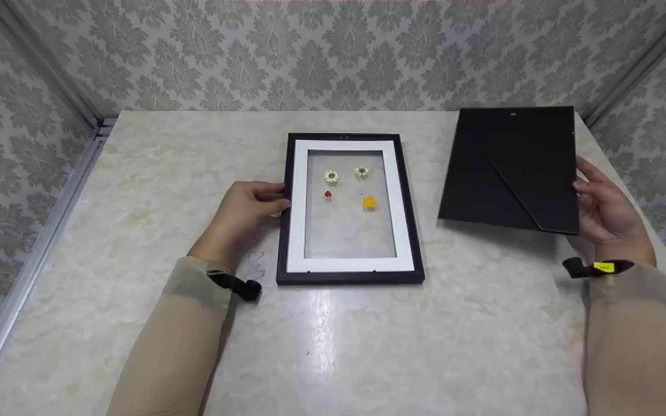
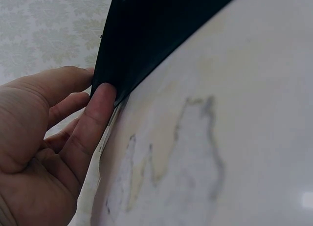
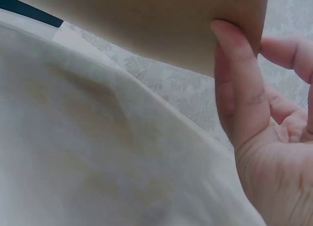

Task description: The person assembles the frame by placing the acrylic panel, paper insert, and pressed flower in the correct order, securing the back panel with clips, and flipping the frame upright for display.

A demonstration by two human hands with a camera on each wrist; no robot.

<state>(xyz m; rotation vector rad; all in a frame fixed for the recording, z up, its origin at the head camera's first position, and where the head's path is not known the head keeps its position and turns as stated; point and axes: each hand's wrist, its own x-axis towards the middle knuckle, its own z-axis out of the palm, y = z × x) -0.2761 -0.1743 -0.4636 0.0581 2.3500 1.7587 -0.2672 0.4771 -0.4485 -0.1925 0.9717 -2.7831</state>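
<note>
A black frame (image 1: 409, 231) with a white inner mat (image 1: 297, 231) lies on the table, its transparent middle showing two white flowers (image 1: 331, 177), (image 1: 362, 171), a small red flower (image 1: 328, 195) and a yellow one (image 1: 369, 203). The left hand (image 1: 246, 214) holds the frame's left edge; in the left wrist view the fingers of the left hand (image 2: 63, 123) meet the dark frame side (image 2: 142, 35). At the right, the right hand (image 1: 610, 214) pinches the edge of a black backing board (image 1: 500, 173), tilted above the table. The right wrist view shows the right hand (image 3: 264, 89) on the board's brown underside (image 3: 146, 25).
The pale marbled table (image 1: 425, 346) extends around the frame. Patterned wall panels (image 1: 310, 52) stand behind and at both sides, with metal rails at the corners. Each wrist wears a black strap (image 1: 235, 284).
</note>
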